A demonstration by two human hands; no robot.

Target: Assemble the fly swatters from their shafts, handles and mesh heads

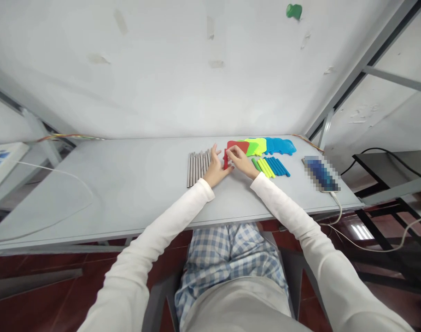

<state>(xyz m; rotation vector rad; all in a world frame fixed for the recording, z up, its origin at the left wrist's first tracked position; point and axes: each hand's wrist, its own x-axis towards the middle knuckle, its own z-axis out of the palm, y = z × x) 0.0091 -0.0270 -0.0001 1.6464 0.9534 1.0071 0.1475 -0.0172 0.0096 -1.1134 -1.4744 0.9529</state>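
A thin red stick [226, 159] stands out between my two hands above the table. My right hand [243, 162] pinches its upper end with the fingertips. My left hand [215, 171] is just left of it, fingers spread and thumb by the stick's lower end; whether the thumb bears on it is hard to see. Beside my left hand lies a row of several slim metal rods [196, 168]. To the right of my right hand are a green stick [255, 163], yellow sticks [266, 168] and blue sticks [277, 166], side by side.
Behind my hands, flat overlapping pieces lie near the wall: red [238, 146], green [253, 148], yellow [260, 145] and blue [280, 145]. A blurred-out phone [321, 174] with a white cable [338, 207] is at the right. The grey table [127, 184] meets a white wall [162, 92].
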